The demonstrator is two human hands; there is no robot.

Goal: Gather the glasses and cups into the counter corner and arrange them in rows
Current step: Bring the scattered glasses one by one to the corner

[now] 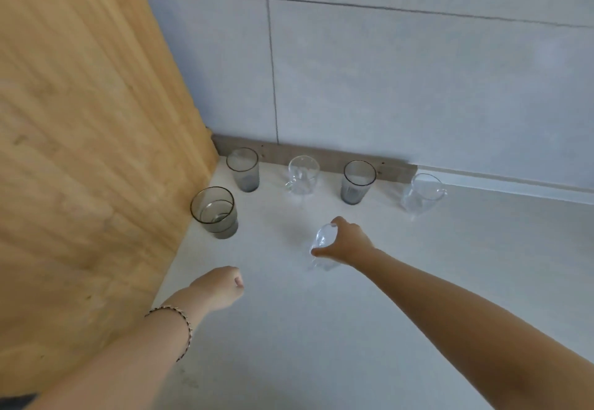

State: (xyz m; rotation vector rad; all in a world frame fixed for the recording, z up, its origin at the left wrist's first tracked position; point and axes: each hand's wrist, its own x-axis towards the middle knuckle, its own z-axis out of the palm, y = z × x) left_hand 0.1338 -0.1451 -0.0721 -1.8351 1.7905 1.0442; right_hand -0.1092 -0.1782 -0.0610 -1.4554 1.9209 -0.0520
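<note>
A clear glass (323, 247) is being gripped by the right hand (347, 244), whose fingers are clamped over its rim from above; the glass is being held tilted, low over the white desk (321, 345), and whether its base is touching the surface cannot be told. It is being held in front of the row along the wall, well out from the wooden panel (80, 152) that closes off the corner.

Along the grey strip (321, 159) at the foot of the tiled wall (385, 72), four vessels are standing upright in a row. Nearest the wooden panel, a smoky grey tumbler (243, 169) is sitting in the corner itself. Farther from the panel, a clear handled cup (303, 175) is standing, then a second grey tumbler (357, 182), and farthest from the panel a clear handled cup (422, 192) is standing at the end of the strip. The four are being kept apart from one another by open gaps.

A third grey tumbler (214, 212) is standing just beside the wooden panel, in front of the corner tumbler, beginning a second row.

The left hand (220, 286) is being held curled into a loose fist with nothing in it, above the desk near the panel's lower edge. A braided bracelet (180, 329) is being worn on the left wrist.
</note>
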